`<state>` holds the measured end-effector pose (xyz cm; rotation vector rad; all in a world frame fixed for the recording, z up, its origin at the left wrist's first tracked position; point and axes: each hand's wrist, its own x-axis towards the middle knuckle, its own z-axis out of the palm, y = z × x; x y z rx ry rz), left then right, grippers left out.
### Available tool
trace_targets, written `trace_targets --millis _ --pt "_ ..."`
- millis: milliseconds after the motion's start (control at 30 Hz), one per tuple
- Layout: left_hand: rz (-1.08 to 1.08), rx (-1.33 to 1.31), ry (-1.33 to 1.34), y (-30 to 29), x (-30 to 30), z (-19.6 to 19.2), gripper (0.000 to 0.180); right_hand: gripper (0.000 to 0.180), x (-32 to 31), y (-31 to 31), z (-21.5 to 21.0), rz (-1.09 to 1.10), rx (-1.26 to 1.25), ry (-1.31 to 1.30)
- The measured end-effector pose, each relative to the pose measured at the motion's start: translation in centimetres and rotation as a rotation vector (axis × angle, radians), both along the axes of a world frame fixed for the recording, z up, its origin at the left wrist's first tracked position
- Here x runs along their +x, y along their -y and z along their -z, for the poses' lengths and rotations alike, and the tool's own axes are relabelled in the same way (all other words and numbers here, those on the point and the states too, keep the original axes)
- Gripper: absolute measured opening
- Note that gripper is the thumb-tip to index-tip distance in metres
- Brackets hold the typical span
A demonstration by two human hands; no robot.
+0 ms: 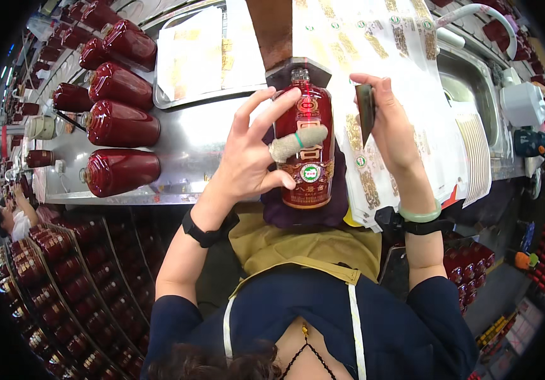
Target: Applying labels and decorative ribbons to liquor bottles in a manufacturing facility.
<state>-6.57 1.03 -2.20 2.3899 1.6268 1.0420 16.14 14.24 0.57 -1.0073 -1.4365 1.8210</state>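
A red glass bottle (320,161) with gold lettering and a round green-and-white emblem lies in front of me, its clear neck pointing away. My left hand (247,155) is spread over the bottle's left side, thumb and fingers apart. A knitted sleeve (297,143) with a green band covers one finger, which lies across the bottle's front. To the right of the bottle, my right hand (396,130) grips a thin, dark, flat scraper (365,114) between thumb and fingers. The scraper is held edge-on, apart from the bottle. A dark purple cloth (340,183) lies under the bottle.
Several red bottles (123,123) lie along the metal table (187,149) on the left. Behind them is a tray (161,82) with white sheets. Sheets of gold labels (373,57) cover the right side, beside a metal sink (468,69). Racks of red bottles (69,266) stand lower left.
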Motion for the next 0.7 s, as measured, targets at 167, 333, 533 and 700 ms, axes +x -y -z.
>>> trace_targets --millis 167,333,533,700 --pt "0.059 0.023 0.012 1.7 0.9 0.6 0.076 0.037 -0.3 -0.4 -1.7 0.047 0.202 0.010" --pt "-0.075 -0.078 0.297 3.7 2.3 0.0 0.089 0.024 -1.7 0.6 -3.6 0.031 0.819 0.058" --pt "-0.219 -0.142 0.866 3.4 3.1 0.8 0.102 0.021 0.3 4.6 -2.4 -0.399 1.484 0.061" --pt "-0.292 -0.193 1.061 3.0 3.8 0.8 0.099 0.027 -2.9 1.9 -2.5 -0.210 1.301 0.156"
